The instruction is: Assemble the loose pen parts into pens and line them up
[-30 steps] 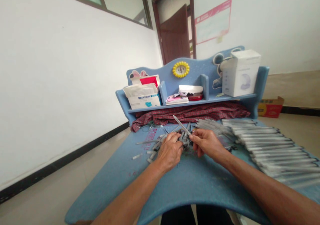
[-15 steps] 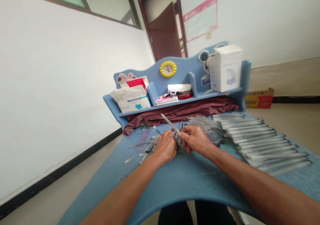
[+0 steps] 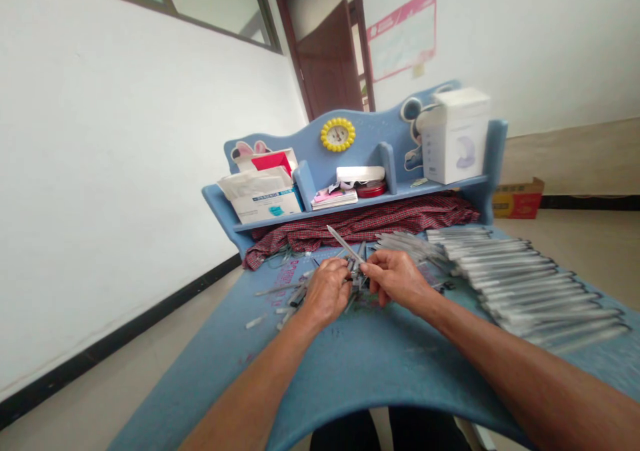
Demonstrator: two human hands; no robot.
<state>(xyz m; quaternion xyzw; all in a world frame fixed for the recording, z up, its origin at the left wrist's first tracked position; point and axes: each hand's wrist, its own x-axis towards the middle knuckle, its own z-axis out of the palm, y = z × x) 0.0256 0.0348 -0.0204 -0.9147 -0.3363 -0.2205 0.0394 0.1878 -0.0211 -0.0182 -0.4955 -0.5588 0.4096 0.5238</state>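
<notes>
A pen (image 3: 345,244) is held by the right hand (image 3: 397,277), tilted toward the back edge of the bench (image 3: 390,371). Small parts (image 3: 297,296) are strewn about the left hand (image 3: 327,292). A row of pens (image 3: 520,284) is laid along the right edge; a checked cloth (image 3: 370,223) is bunched at the back edge.

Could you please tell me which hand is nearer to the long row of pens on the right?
Right. The right hand is left of the long row of pens, apart from it; the left hand is farther left, at the heap of loose parts.
</notes>
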